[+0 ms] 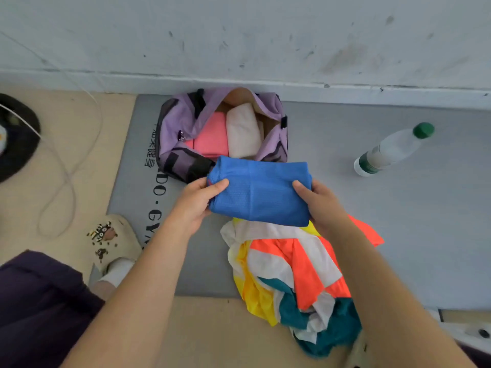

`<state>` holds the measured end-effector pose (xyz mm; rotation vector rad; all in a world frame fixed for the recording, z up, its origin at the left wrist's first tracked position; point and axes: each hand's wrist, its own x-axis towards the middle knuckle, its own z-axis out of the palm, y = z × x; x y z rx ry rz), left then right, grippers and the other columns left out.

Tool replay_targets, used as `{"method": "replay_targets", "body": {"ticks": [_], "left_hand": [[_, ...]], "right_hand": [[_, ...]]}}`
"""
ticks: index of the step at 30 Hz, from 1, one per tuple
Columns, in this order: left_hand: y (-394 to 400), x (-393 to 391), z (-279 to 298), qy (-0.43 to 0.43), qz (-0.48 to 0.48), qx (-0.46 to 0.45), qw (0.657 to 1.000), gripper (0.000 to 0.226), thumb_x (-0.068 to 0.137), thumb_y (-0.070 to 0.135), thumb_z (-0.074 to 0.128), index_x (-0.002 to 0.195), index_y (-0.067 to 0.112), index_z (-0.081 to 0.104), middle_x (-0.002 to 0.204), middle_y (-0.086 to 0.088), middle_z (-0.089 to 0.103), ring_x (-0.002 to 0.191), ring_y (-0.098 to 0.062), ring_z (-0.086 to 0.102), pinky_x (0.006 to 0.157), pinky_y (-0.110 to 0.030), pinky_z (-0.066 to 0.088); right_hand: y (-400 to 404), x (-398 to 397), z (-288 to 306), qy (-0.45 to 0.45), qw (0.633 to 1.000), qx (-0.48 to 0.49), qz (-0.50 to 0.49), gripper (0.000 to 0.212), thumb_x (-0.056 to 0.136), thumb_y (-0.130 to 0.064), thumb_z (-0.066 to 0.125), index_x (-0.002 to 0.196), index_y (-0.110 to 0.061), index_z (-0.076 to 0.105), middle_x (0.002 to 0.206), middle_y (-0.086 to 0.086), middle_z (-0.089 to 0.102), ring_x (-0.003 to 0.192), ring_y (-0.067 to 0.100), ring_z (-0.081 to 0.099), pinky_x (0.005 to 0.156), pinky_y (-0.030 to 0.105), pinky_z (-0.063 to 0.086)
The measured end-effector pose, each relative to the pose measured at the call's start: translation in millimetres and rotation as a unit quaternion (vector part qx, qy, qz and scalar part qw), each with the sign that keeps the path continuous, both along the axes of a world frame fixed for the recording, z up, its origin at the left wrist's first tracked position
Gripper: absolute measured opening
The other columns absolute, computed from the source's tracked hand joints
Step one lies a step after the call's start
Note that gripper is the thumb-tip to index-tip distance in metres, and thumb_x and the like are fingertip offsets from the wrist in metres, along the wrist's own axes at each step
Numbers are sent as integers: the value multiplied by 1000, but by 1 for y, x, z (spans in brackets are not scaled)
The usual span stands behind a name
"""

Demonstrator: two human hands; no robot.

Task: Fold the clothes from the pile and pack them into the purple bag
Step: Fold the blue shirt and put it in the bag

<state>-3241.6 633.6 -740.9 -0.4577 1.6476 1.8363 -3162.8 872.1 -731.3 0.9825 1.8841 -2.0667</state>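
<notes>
While both hands, left hand and right hand, gripped the folded blue garment near the open purple bag, packing was underway; next likely lowering it beside 2 packed items, pile waiting.

Grey mat: black print along left edge, running sideways. Latin capitals partly readable: "DO", dot, "GY", rest hidden under left hand and forearm. Further up, Chinese characters, two legible: 健身; others cut off by purple bag. Bottle label: green, text too small to read.
</notes>
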Motion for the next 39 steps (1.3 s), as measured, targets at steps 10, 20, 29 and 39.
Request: {"method": "replay_targets", "body": {"ticks": [10,20,29,39], "left_hand": [[11,-138,-18,5,-33,-99,995,31,90,8,68,120,1,64,116,-16,69,100,-26,67,85,-36,55],[-9,-190,-88,105,-97,-182,973,67,87,10,71,146,17,40,140,1,51,124,-17,52,107,-32,42],[-27,-201,-87,284,-92,-265,917,80,88,27,71,151,36,23,142,13,45,128,-9,46,102,-24,37],[-38,-151,-32,377,-235,-587,677,62,89,73,28,119,24,52,95,0,69,97,-27,60,92,-44,32]], "right_hand": [[-38,-179,-6,-35,968,204,142,28,95,-22,59,107,3,61,104,20,65,88,29,60,80,40,50],[-31,-236,-51,-19,944,265,197,47,97,-28,56,139,-10,45,134,9,55,122,28,51,103,36,42],[-22,-239,-61,50,903,363,222,61,90,-31,67,141,-11,39,128,12,59,117,29,54,97,31,41],[1,-177,-16,52,732,576,362,67,80,-77,35,66,-16,59,62,1,57,69,22,52,72,34,33]]}}
